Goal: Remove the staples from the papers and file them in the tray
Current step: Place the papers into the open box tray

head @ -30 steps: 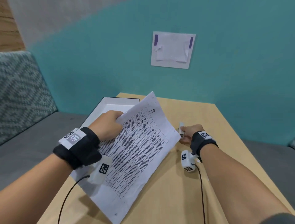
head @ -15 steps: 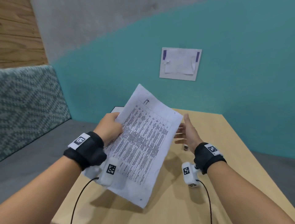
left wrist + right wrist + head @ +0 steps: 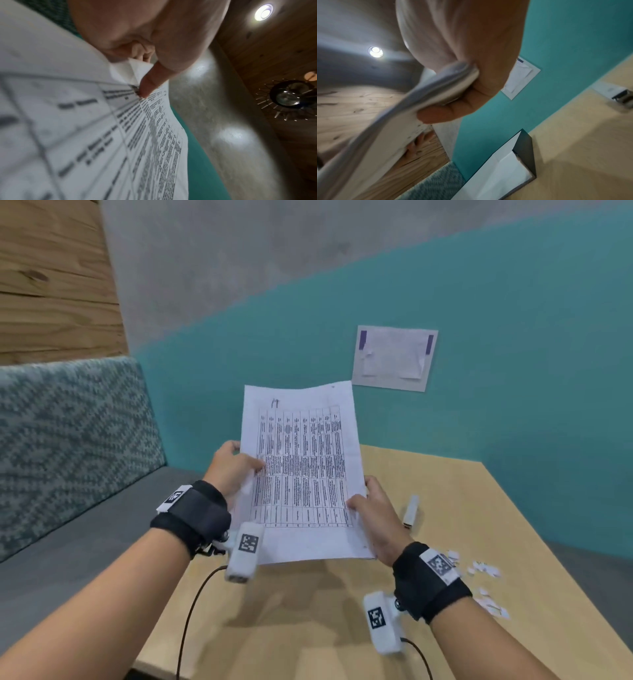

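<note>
I hold a stack of printed papers upright above the wooden table, table side facing me. My left hand pinches the left edge, thumb on the front. My right hand grips the lower right edge. In the left wrist view the thumb presses on the sheets, where a corner is folded. In the right wrist view my right hand clamps the curved stack. The tray, black-walled with a white inside, sits at the table's far left; the papers hide it in the head view.
A white staple remover lies on the table just right of my right hand, also visible in the right wrist view. Small paper scraps are scattered near the right edge. A patterned bench runs along the left.
My right hand left the staple remover on the table and took hold of the papers' right edge. The stack went from tilted over the tray to upright between both hands.
</note>
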